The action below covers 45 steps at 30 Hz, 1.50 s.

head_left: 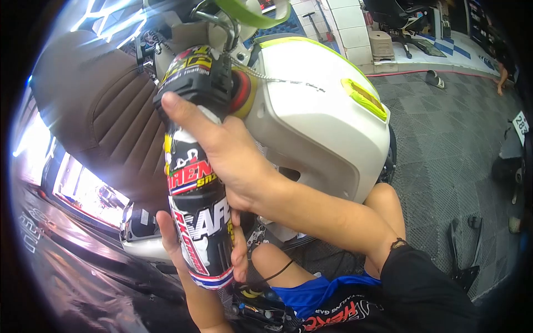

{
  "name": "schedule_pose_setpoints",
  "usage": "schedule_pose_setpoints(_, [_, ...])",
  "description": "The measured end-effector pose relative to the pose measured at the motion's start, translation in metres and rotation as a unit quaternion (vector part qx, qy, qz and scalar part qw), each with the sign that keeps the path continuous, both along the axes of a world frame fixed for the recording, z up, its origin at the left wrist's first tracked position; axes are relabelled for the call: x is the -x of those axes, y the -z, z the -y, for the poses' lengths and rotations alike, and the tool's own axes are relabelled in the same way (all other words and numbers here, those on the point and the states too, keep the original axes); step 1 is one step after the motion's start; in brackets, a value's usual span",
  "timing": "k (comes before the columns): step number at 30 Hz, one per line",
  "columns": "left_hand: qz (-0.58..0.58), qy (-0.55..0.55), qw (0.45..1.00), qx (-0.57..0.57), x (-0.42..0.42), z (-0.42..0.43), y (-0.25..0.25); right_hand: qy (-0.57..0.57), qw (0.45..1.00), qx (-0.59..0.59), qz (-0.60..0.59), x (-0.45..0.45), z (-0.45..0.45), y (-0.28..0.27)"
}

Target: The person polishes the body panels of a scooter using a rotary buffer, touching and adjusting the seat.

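Note:
A black polisher [202, 202] covered in stickers stands nearly upright in view, held in both hands. My right hand [225, 152] is closed around its upper body, with the thumb along the side near the head and the other fingers mostly hidden behind it. Lower down, my left hand [237, 252] wraps the base from below, its thumb on the left and its fingertips on the right. The tool's red and yellow pad [242, 91] faces the edge of a white scooter panel [311, 72]; contact is partly hidden. A yellow-green trim piece [365, 100] is on the panel.
The scooter's brown seat [94, 105] fills the left. Bent knees [383, 202] are below the panel. A black chair [402, 19], a beige stool [381, 45], a red hose, another person's hand [501, 83] and a vehicle with a plate [521, 126] lie to the right.

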<state>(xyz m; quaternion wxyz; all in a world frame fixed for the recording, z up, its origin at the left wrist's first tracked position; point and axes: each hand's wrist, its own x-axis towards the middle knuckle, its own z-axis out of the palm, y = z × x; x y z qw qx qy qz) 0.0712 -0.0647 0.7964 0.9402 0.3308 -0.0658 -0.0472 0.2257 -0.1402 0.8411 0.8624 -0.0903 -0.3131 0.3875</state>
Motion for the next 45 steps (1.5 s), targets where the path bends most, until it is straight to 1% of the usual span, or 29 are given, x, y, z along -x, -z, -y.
schedule_pose_setpoints(4, [-0.008, -0.004, 1.000, 0.018, 0.004, 0.003, 0.000, 0.015, 1.000, 0.004, 0.013, 0.003, 0.004, 0.002])
schedule_pose_setpoints(5, [-0.010, -0.010, 1.000, 0.007, 0.005, 0.004, 0.003, 0.020, 0.999, 0.002, -0.025, 0.008, 0.010, -0.001])
schedule_pose_setpoints(6, [0.011, 0.001, 1.000, -0.016, 0.005, 0.004, 0.010, 0.029, 0.999, -0.006, -0.025, 0.012, 0.013, -0.001])
schedule_pose_setpoints(8, [0.035, -0.017, 0.999, -0.002, 0.005, 0.013, 0.016, 0.049, 0.998, -0.021, -0.027, 0.017, 0.016, 0.000])
schedule_pose_setpoints(9, [0.036, -0.002, 0.999, -0.020, 0.006, 0.009, 0.018, 0.052, 0.998, -0.023, -0.002, 0.016, 0.015, 0.003])
schedule_pose_setpoints(12, [0.009, -0.026, 1.000, 0.003, 0.001, 0.014, 0.015, 0.007, 0.999, 0.023, 0.046, -0.002, 0.011, 0.009])
schedule_pose_setpoints(13, [0.009, -0.035, 0.999, -0.001, -0.001, 0.020, 0.018, 0.004, 0.999, 0.034, 0.042, -0.001, 0.013, 0.010])
schedule_pose_setpoints(14, [0.011, -0.046, 0.999, -0.007, 0.001, 0.025, 0.025, 0.007, 0.997, 0.042, 0.065, -0.001, 0.017, 0.012])
schedule_pose_setpoints(16, [0.017, -0.064, 0.998, -0.008, 0.008, 0.037, 0.044, 0.011, 0.992, 0.055, 0.111, 0.005, 0.031, 0.021])
schedule_pose_setpoints(17, [0.015, -0.058, 0.998, 0.003, 0.012, 0.039, 0.059, 0.040, 0.991, 0.046, 0.121, 0.012, 0.038, 0.025])
schedule_pose_setpoints(18, [0.021, -0.056, 0.998, -0.013, 0.014, 0.040, 0.071, 0.016, 0.983, 0.084, 0.163, 0.011, 0.051, 0.031])
schedule_pose_setpoints(20, [0.063, -0.046, 0.996, -0.034, 0.007, 0.047, 0.091, 0.068, 0.972, 0.084, 0.206, 0.019, 0.060, 0.046])
schedule_pose_setpoints(21, [0.103, -0.046, 0.993, -0.040, 0.004, 0.049, 0.110, 0.030, 0.969, 0.111, 0.220, 0.017, 0.069, 0.051])
schedule_pose_setpoints(22, [0.146, -0.047, 0.987, -0.044, 0.002, 0.048, 0.130, 0.044, 0.964, 0.131, 0.225, 0.018, 0.078, 0.057])
schedule_pose_setpoints(23, [0.105, -0.009, 0.993, -0.061, 0.009, 0.045, 0.146, 0.030, 0.955, 0.183, 0.230, 0.018, 0.092, 0.059])
schedule_pose_setpoints(24, [0.090, -0.008, 0.993, -0.073, 0.011, 0.049, 0.162, 0.017, 0.943, 0.236, 0.234, 0.016, 0.104, 0.062])
schedule_pose_setpoints(25, [0.083, -0.028, 0.992, -0.090, 0.006, 0.056, 0.178, 0.021, 0.938, 0.247, 0.243, 0.013, 0.109, 0.075])
schedule_pose_setpoints(27, [0.064, -0.082, 0.987, -0.125, -0.008, 0.078, 0.203, 0.069, 0.925, 0.243, 0.283, 0.007, 0.116, 0.122])
schedule_pose_setpoints(29, [0.066, -0.128, 0.976, -0.166, -0.035, 0.095, 0.223, 0.090, 0.908, 0.230, 0.338, -0.012, 0.121, 0.184])
schedule_pose_setpoints(30, [0.068, -0.146, 0.970, -0.183, -0.047, 0.101, 0.230, 0.065, 0.898, 0.237, 0.364, -0.026, 0.129, 0.213])
schedule_pose_setpoints(33, [0.085, -0.186, 0.956, -0.212, -0.068, 0.108, 0.240, -0.014, 0.931, 0.235, 0.279, -0.021, 0.137, 0.204])
schedule_pose_setpoints(35, [0.094, -0.194, 0.953, -0.211, -0.071, 0.102, 0.253, 0.012, 0.957, 0.183, 0.227, -0.008, 0.123, 0.188])
schedule_pose_setpoints(36, [0.095, -0.191, 0.955, -0.205, -0.074, 0.099, 0.260, -0.002, 0.941, 0.186, 0.284, -0.018, 0.122, 0.188])
schedule_pose_setpoints(37, [0.101, -0.185, 0.955, -0.207, -0.077, 0.096, 0.274, 0.006, 0.933, 0.192, 0.304, -0.022, 0.118, 0.187])
schedule_pose_setpoints(40, [0.138, -0.120, 0.974, -0.136, -0.075, 0.067, 0.233, 0.101, 0.890, 0.247, 0.370, -0.016, 0.102, 0.185])
schedule_pose_setpoints(41, [0.146, -0.100, 0.978, -0.107, -0.073, 0.057, 0.226, 0.131, 0.875, 0.264, 0.384, -0.012, 0.096, 0.185])
schedule_pose_setpoints(43, [0.134, -0.038, 0.990, -0.019, -0.069, 0.043, 0.232, 0.188, 0.839, 0.299, 0.414, -0.004, 0.086, 0.183])
schedule_pose_setpoints(44, [0.130, 0.005, 0.991, 0.006, -0.069, 0.036, 0.242, 0.215, 0.819, 0.318, 0.426, -0.001, 0.082, 0.184])
schedule_pose_setpoints(45, [0.132, 0.025, 0.991, 0.014, -0.072, 0.029, 0.245, 0.241, 0.801, 0.331, 0.436, 0.003, 0.078, 0.183])
